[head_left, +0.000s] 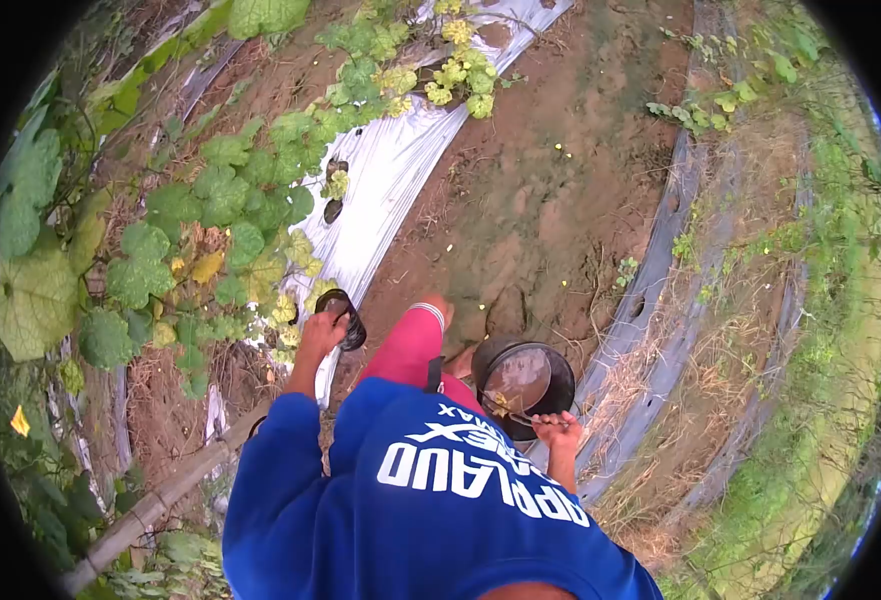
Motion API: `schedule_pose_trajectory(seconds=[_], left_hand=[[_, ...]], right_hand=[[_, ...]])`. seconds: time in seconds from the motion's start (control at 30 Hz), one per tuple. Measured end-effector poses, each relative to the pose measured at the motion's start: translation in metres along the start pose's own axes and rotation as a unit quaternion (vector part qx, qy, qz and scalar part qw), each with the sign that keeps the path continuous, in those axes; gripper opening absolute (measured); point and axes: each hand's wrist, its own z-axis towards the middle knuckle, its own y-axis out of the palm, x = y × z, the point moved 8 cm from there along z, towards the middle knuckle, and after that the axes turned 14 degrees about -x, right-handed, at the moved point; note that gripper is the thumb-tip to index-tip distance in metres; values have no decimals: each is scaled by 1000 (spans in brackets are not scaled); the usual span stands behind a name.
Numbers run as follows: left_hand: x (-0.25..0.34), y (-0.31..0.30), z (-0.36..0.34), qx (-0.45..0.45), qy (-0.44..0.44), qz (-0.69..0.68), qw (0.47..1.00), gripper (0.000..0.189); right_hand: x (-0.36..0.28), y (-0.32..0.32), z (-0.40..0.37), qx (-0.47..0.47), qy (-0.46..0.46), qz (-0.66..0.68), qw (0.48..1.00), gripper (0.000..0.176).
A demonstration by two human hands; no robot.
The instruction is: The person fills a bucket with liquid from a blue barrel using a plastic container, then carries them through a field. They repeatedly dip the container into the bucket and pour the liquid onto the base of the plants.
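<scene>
My left hand [324, 334] is closed on a small dark cup-like container [354, 330], held over the edge of the white plastic sheet [385, 170] beside the leafy vine plants [222, 192]. What the container holds is hidden. Down by my legs hangs a black bucket [563, 378] with murky brownish water [520, 376] in it. Fingers of my right hand [558, 430] are wrapped round the bucket's handle at its near rim.
A bare soil furrow [550, 190] runs ahead between the white sheet and a grey plastic-covered bed [650, 280] on the right. A wooden pole [150, 510] slants at the lower left. Green grass [810, 400] lines the far right.
</scene>
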Motion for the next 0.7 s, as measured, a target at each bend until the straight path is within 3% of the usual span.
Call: schedule_pose_trajectory(seconds=[0.1, 0.13, 0.23, 0.3, 0.4, 0.57, 0.63, 0.7], left_hand=[[36, -13, 116, -33, 24, 68, 997, 32], [70, -34, 144, -24, 49, 44, 998, 44], [141, -78, 246, -52, 81, 75, 993, 42], [172, -101, 309, -99, 56, 97, 989, 44], [211, -132, 391, -120, 49, 120, 984, 47], [243, -163, 491, -185, 25, 161, 969, 56], [257, -170, 511, -215, 16, 119, 969, 57], [277, -185, 519, -182, 56, 99, 977, 54]], right_hand=[[-12, 55, 16, -8, 9, 29, 1000, 20], [-17, 81, 14, -10, -20, 30, 999, 20], [-31, 128, 28, -17, -67, 28, 997, 21], [-37, 146, 30, -8, -44, 139, 989, 23], [-56, 203, 37, 1, -86, 147, 985, 24], [-61, 268, 16, 16, -116, 217, 969, 24], [-64, 298, 14, 3, -128, 244, 961, 24], [-69, 326, 20, -1, -116, 192, 975, 23]])
